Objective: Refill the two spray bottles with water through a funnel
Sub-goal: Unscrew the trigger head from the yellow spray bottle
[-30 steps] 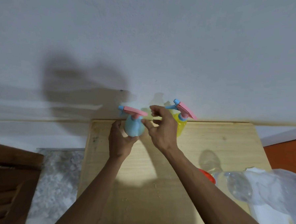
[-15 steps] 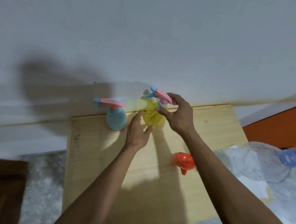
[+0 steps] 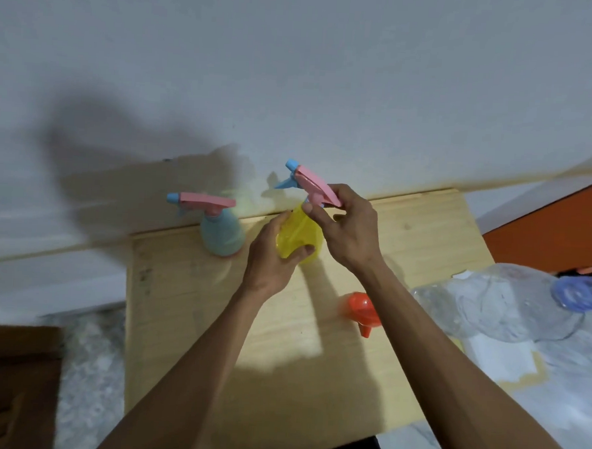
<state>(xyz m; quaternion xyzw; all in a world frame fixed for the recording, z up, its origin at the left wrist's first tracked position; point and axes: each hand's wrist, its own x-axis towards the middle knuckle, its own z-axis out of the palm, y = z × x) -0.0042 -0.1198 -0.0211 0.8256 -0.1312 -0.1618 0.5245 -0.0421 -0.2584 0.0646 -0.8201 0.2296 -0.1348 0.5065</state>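
While the left hand (image 3: 272,257) wraps the yellow spray bottle (image 3: 299,236) near the worktop's (image 3: 179,321) far edge, the right hand (image 3: 351,227) pinches its pink trigger head (image 3: 315,184) directly above; the bottle's axis runs upright, tipped slightly. Two spray bottles counted, the blue spray bottle (image 3: 222,234) beside it; one orange funnel (image 3: 364,310).

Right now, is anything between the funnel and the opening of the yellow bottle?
Yes. The pink spray head sits on the yellow bottle, covering its opening; the right hand grips it, the left hand holds the bottle. The orange funnel lies on the table.
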